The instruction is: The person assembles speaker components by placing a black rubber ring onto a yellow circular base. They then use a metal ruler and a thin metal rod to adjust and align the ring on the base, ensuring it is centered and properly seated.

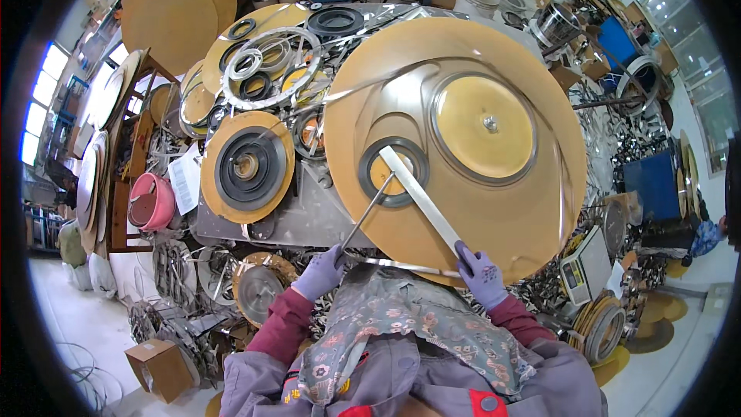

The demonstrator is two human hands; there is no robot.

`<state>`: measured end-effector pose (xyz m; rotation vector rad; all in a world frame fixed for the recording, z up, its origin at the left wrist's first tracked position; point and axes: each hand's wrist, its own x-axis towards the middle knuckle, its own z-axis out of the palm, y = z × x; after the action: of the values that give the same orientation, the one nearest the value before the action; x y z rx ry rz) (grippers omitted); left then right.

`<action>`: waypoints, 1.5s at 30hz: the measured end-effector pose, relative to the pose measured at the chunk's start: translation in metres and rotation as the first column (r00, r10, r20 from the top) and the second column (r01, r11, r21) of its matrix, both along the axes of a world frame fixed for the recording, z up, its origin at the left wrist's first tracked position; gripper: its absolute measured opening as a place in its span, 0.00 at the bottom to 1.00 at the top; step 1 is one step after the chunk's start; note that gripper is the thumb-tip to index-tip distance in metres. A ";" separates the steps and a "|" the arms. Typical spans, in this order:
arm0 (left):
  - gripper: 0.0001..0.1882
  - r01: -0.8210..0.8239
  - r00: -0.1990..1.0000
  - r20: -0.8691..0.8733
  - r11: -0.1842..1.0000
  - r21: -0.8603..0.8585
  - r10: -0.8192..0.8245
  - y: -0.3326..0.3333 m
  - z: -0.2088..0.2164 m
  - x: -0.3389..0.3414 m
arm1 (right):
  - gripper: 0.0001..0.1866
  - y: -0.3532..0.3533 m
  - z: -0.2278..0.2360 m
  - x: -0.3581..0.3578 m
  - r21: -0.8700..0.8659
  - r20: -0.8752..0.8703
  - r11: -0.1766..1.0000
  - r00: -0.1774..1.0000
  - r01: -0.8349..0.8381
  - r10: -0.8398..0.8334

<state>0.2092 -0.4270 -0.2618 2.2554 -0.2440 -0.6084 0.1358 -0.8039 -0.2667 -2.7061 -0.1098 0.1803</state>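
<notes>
My left hand (320,272), in a lavender glove, is closed round a thin metal rod (363,218). The rod's far tip reaches into a dark ring (369,185) lying on a large tan disc (359,100). My right hand (482,278), gloved alike with dark fingertips, grips a flat, pale metal bar (426,206); its far end rests across the same ring. A shiny metal strip (413,266) runs between both hands along the disc's near edge. Right of the ring, a smaller yellowish disc (463,120) with a central bolt sits inside a dark rim.
Left of the large disc, a tan disc carries a dark coil (245,168); beyond it lie a white ring (316,69) and several smaller rings. A pink bucket (152,202) and a paper sheet (184,177) are farther left. A scale (584,270) and metal scrap crowd the right.
</notes>
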 end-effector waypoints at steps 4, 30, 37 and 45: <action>0.07 0.006 1.000 0.020 1.000 0.019 -0.007 0.000 0.000 -0.004 | 0.27 0.001 0.006 0.003 -0.001 -0.029 1.000 1.000 -0.002 0.002; 0.08 -0.075 0.997 -0.024 0.997 0.006 0.076 0.023 0.003 -0.022 | 0.23 -0.031 0.068 0.084 0.833 -0.221 0.394 0.887 0.388 -0.406; 0.08 -0.040 0.998 0.045 0.999 0.026 0.039 0.018 0.011 -0.016 | 0.09 0.013 0.109 0.220 0.914 0.082 0.397 0.923 0.081 -0.376; 0.13 -0.064 0.992 -0.101 0.994 0.094 0.073 0.012 0.014 -0.010 | 0.08 0.025 0.033 0.259 0.657 0.331 0.752 0.877 0.052 -0.349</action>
<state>0.1993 -0.4145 -0.2481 2.2999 -0.0883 -0.7107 0.3951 -0.7789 -0.2333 -2.0016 0.0060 -0.4661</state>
